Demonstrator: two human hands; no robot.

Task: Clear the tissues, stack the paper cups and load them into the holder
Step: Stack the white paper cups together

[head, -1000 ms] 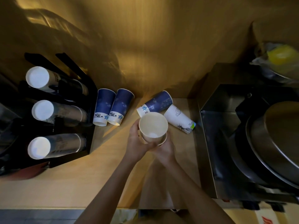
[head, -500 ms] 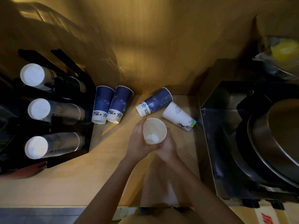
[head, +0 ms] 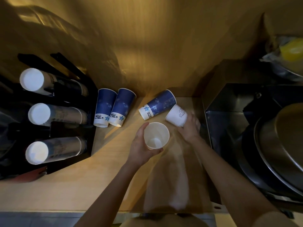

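Seen from above in dim, warm light. Left hand (head: 142,147) wrapped around an upright white paper cup (head: 156,135), mouth facing up, thumb across the near side at the base, fingers (head: 141,131) curled round the far left side; cup lifted just above the wooden worktop (head: 78,185), near its middle. Whether more cups are nested under it, cannot tell.

Right hand (head: 190,126) closed over the wide end of a second white cup (head: 176,115) lying tilted on its side, base pointing up-left, a line drawing printed on the wall. Touching this cup's far side, a blue cup with a white band (head: 157,104), also lying on its side, base toward the left.

Further left, two blue cups (head: 113,107) side by side, touching each other, mouths toward the back wall, white-banded bases toward the camera. Just beside them, against the left edge, a black cup holder (head: 65,128) with three rows of stacked cups (head: 54,115) lying horizontally, white bases facing left.

At the right, a dark metal box (head: 229,115) with large round steel pans (head: 282,149) resting in it. At the far right corner, a yellow item (head: 291,49) in crinkled wrapping, too dim to identify.
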